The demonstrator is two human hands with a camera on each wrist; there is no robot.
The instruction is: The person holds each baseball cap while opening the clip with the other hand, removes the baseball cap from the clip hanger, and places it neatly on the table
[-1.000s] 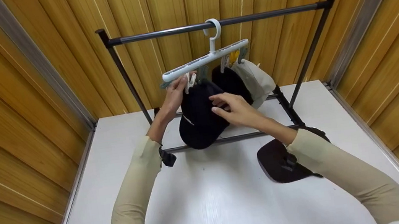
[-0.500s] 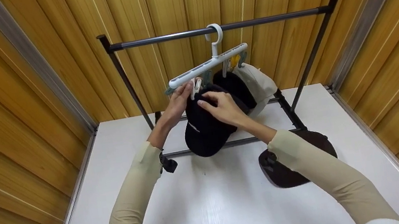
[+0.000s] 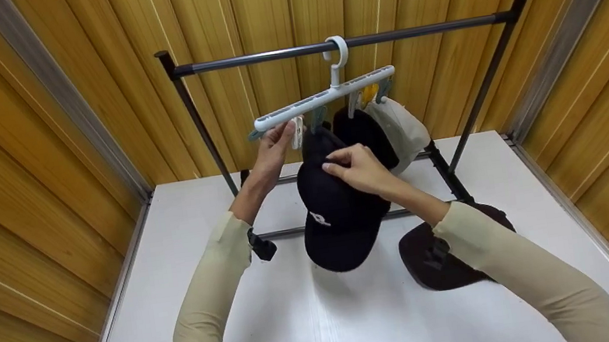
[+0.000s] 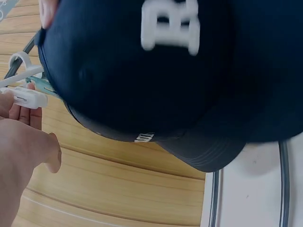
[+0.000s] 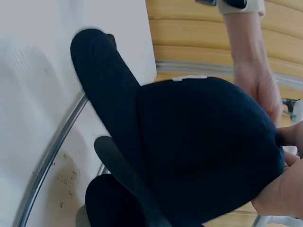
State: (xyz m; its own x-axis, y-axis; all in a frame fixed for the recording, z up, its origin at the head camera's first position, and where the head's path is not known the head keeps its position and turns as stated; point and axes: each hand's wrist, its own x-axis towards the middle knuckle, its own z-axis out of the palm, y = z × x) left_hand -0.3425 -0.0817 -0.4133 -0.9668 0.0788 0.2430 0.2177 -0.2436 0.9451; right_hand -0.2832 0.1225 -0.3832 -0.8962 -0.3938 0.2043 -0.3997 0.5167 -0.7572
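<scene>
A navy baseball cap [image 3: 343,242] with a white letter on its front hangs brim down from my right hand [image 3: 361,169], which pinches the top of its crown. Just up and left, my left hand [image 3: 272,156] grips a white clothespin [image 3: 297,132] at the low left end of a pale hanger [image 3: 302,106]. In the left wrist view the clothespin [image 4: 29,98] is apart from the navy cap [image 4: 113,85]. Close behind, a dark cap [image 3: 314,145] hangs from a green clothespin [image 3: 318,117]. My right fingers [image 5: 272,198] press against the crown in the right wrist view.
The hanger hooks over a dark rack's top bar [image 3: 427,32]. Farther right on it hang a black cap [image 3: 364,133] and a pale cap [image 3: 408,134]. A dark brown cap [image 3: 433,254] lies on the white table [image 3: 278,327] by my right forearm. Wood-panelled walls enclose three sides.
My right hand reached up to the cap's top below the white clothespin, then drew the navy cap away, down and right. The cap has parted from the clothespin, which my left hand still grips.
</scene>
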